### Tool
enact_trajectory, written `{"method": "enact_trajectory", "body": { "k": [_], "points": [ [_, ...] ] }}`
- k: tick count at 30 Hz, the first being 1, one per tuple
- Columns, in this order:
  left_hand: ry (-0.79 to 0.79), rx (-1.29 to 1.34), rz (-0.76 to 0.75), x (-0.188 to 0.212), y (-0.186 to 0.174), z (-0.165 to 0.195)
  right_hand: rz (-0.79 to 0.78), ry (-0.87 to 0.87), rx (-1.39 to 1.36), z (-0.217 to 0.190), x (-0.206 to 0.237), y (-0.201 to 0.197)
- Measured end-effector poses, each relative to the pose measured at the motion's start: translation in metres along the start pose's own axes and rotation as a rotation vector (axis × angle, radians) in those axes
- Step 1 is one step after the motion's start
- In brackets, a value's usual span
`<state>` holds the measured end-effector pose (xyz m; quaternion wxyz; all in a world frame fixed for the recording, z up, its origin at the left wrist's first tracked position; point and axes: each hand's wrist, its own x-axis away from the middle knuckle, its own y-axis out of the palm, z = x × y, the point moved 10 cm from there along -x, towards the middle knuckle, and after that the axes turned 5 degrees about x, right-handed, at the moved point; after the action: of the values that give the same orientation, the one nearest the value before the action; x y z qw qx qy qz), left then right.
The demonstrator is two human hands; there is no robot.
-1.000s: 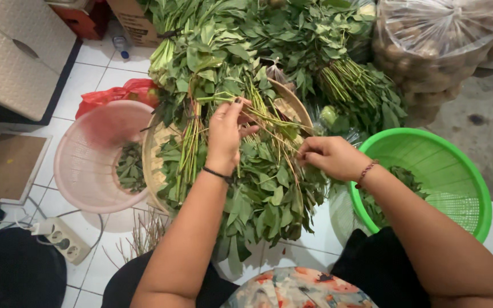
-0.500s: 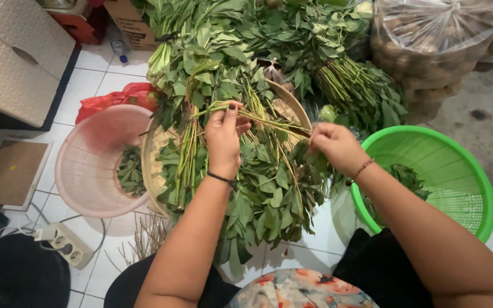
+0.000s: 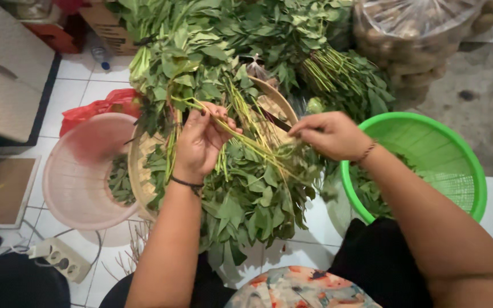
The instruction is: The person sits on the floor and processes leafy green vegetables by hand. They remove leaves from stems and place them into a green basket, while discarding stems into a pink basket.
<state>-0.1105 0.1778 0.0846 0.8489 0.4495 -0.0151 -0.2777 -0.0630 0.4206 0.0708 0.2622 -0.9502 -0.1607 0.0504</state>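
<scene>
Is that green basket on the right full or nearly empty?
Nearly empty: the green basket holds only a few leaves at its left side; most of its slotted bottom shows bare.

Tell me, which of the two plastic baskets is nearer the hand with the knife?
The green basket, beside the right hand; the pink basket sits left.

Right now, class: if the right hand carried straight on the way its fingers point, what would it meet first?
Probably the long green stems just beyond the right hand, then the left hand; depth is unclear.
</scene>
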Motion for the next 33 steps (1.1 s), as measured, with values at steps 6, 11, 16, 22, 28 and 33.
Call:
{"method": "enact_trajectory", "body": {
  "k": [6,11,16,22,28,33],
  "points": [
    [-0.086,0.030,-0.037,0.004,0.007,-0.028,-0.293,-0.057,-0.022,-0.026,0.001,0.052],
    [-0.164,-0.030,-0.011,0.004,0.008,-0.039,-0.352,-0.058,-0.038,-0.024,0.002,0.058],
    [-0.247,-0.119,0.040,0.003,0.001,-0.044,-0.018,-0.035,0.317,-0.022,0.000,0.023],
    [-0.156,-0.172,0.243,0.000,-0.030,-0.042,0.120,-0.025,0.567,-0.031,0.001,-0.011],
    [-0.170,-0.199,0.329,0.001,-0.042,-0.039,0.098,-0.242,0.671,-0.046,0.008,-0.015],
    [-0.205,-0.298,0.380,0.003,-0.048,-0.045,0.209,0.018,0.502,-0.006,0.006,-0.026]
  ]
}}
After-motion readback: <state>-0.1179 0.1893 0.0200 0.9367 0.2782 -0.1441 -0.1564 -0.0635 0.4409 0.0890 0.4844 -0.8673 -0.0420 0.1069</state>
